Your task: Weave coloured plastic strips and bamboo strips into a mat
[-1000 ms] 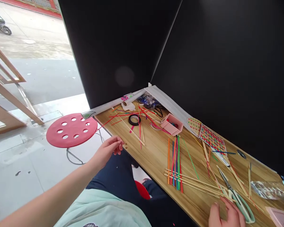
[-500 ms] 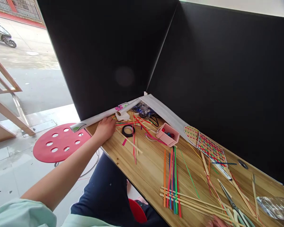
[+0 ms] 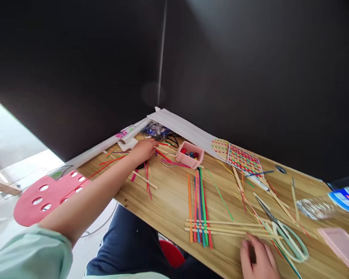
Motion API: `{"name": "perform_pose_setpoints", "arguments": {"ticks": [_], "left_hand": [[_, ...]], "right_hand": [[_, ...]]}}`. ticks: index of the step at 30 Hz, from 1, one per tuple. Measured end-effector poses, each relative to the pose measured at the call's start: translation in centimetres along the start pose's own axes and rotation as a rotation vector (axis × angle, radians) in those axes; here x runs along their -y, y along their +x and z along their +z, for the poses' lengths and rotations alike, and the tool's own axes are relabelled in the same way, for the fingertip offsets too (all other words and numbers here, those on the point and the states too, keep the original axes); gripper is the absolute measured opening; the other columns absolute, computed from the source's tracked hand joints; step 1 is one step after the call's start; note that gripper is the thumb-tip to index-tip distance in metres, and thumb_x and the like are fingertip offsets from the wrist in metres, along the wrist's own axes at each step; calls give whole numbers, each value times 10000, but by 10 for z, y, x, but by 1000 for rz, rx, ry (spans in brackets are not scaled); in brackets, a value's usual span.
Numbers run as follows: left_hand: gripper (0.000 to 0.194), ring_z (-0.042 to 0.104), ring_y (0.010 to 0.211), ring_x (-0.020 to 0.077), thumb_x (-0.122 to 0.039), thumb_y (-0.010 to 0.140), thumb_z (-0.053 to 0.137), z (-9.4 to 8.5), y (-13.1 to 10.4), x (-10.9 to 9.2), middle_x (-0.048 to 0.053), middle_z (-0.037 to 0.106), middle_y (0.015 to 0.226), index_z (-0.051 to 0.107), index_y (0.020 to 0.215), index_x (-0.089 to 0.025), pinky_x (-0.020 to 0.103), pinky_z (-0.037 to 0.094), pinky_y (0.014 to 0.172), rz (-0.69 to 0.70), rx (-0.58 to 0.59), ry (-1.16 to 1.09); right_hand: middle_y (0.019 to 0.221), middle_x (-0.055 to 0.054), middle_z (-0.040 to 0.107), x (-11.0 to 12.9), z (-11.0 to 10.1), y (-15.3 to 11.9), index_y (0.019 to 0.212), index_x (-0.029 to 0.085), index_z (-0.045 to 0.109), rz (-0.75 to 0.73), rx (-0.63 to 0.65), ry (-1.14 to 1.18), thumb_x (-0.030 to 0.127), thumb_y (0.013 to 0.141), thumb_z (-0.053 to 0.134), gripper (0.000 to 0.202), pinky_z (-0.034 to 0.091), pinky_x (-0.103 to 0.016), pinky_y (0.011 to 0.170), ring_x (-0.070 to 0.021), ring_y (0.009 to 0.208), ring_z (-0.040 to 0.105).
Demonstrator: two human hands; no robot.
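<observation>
The left hand (image 3: 145, 149) has slid right onto loose strips (image 3: 163, 155) (grip unclear), while the right hand (image 3: 258, 261) presses flat on bamboo strips (image 3: 221, 228), lower right.

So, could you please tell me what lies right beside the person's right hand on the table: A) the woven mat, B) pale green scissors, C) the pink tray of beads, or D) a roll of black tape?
B: the pale green scissors lie just right of the right hand, which rests at the near edge of the table.

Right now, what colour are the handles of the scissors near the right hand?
Pale mint green; the scissors' handles show best in the head view, beside the right hand.
</observation>
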State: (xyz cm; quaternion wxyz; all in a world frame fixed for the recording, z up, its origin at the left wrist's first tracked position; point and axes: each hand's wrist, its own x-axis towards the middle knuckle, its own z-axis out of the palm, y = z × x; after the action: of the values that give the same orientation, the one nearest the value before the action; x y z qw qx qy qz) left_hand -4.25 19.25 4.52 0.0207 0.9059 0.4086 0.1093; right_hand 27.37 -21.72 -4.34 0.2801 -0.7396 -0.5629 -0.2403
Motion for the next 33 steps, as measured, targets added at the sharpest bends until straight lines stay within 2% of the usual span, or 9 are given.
{"name": "perform_pose_setpoints", "arguments": {"ticks": [2,5,9,13,19,22,27,30,33], "left_hand": [[355,613,1056,218,-364,934,582,13,32,-13,98,594,1229,566,1225,-160,435,542,893,55,82,-6],[354,616,1048,216,-363,934,583,29,52,-20,97,597,1223,567,1224,-160,430,546,885,91,165,-5],[351,615,1052,218,-360,933,585,31,49,-6,96,599,1219,570,1217,-155,434,544,889,115,222,20],[310,618,1043,212,-351,931,590,27,45,8,87,616,1182,594,1169,-152,429,539,895,110,267,69],[298,627,1015,205,-353,930,592,25,45,6,80,627,1147,601,1149,-151,413,546,873,55,255,70],[321,631,997,200,-363,932,588,12,39,0,82,625,1151,590,1172,-150,406,552,857,16,186,42],[262,574,1094,242,-322,965,488,-24,18,-5,93,622,1134,606,1108,-136,473,459,961,-149,-97,24],[251,528,1122,281,-228,937,414,-48,2,3,119,628,1112,618,1035,-118,488,382,993,-310,-260,-10],[212,538,1074,263,-219,879,465,-70,-15,18,95,646,1069,631,974,-128,471,352,1006,-437,-386,-109]], "right_hand": [[958,-122,672,16,-7,2,1077,153,587,90,58,3,395,951,457,302,517,-360,740,-241,876,646],[984,-116,653,30,-14,2,1083,162,574,191,89,29,346,959,451,254,511,-363,779,-234,911,629],[971,-95,656,33,-19,0,1049,182,576,273,71,80,298,945,475,185,509,-356,794,-217,912,628],[975,-83,658,34,-19,1,1045,195,585,296,129,104,292,944,466,184,512,-360,813,-211,923,628],[987,-86,663,37,-17,4,1063,194,602,289,183,77,298,939,476,205,504,-385,850,-220,948,622],[974,-84,665,37,-19,4,1026,192,603,295,170,55,300,944,463,196,513,-368,830,-208,925,626],[965,-98,671,37,-19,2,998,184,608,332,116,7,318,946,454,210,514,-364,789,-214,887,629],[945,-109,675,33,-17,1,995,172,614,329,83,-4,360,944,456,250,508,-365,758,-222,841,632],[911,-110,684,30,-15,1,964,171,625,297,67,5,404,937,457,288,507,-365,723,-229,803,639]]}}
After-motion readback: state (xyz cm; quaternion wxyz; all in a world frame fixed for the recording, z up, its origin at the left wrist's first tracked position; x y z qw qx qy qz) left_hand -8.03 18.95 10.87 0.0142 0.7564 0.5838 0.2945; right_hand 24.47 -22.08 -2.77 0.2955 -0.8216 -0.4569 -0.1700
